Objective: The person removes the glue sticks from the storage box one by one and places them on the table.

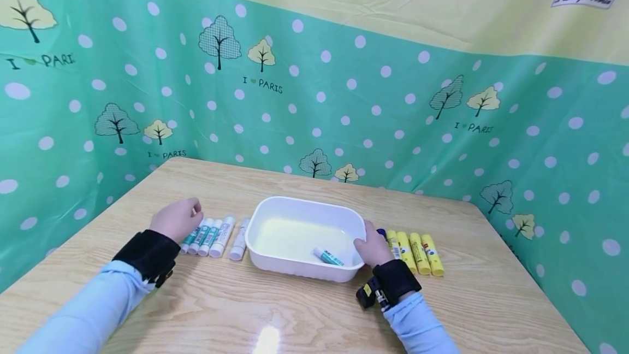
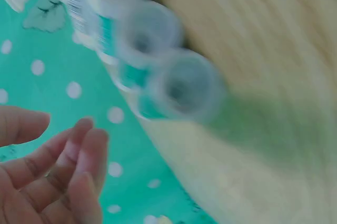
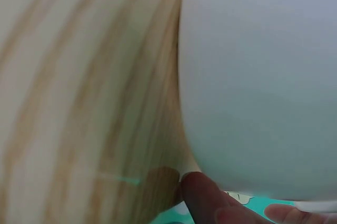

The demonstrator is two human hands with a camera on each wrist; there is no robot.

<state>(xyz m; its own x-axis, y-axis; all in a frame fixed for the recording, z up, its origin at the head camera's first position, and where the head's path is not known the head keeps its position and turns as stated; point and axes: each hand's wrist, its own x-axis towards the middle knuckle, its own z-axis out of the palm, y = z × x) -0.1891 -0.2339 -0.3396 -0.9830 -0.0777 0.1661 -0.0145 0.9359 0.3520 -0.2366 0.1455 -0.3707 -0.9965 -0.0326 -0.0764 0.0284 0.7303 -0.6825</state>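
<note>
A white plastic basin [image 1: 304, 272] stands mid-table with one white-and-teal glue stick [image 1: 328, 256] lying inside. My right hand [image 1: 375, 246] grips the basin's right end, thumb at the rim. In the right wrist view its fingers [image 3: 208, 195] lie against the basin's outer wall [image 3: 263, 87]. To the left, my left hand [image 1: 177, 218] hovers over the end of a row of glue sticks, fingers loosely bent and holding nothing. In the left wrist view that hand [image 2: 58, 176] is apart from the round end of the nearest teal-labelled glue stick [image 2: 187, 84].
Larger white glue sticks [image 1: 223, 236] lie between the teal ones and the basin, one [image 1: 239, 240] close by its left wall. Right of my right hand are several yellow glue sticks [image 1: 419, 254] and a dark blue end [image 1: 381, 232]. A patterned curtain [image 1: 314, 97] hangs behind the wooden table [image 1: 211, 310].
</note>
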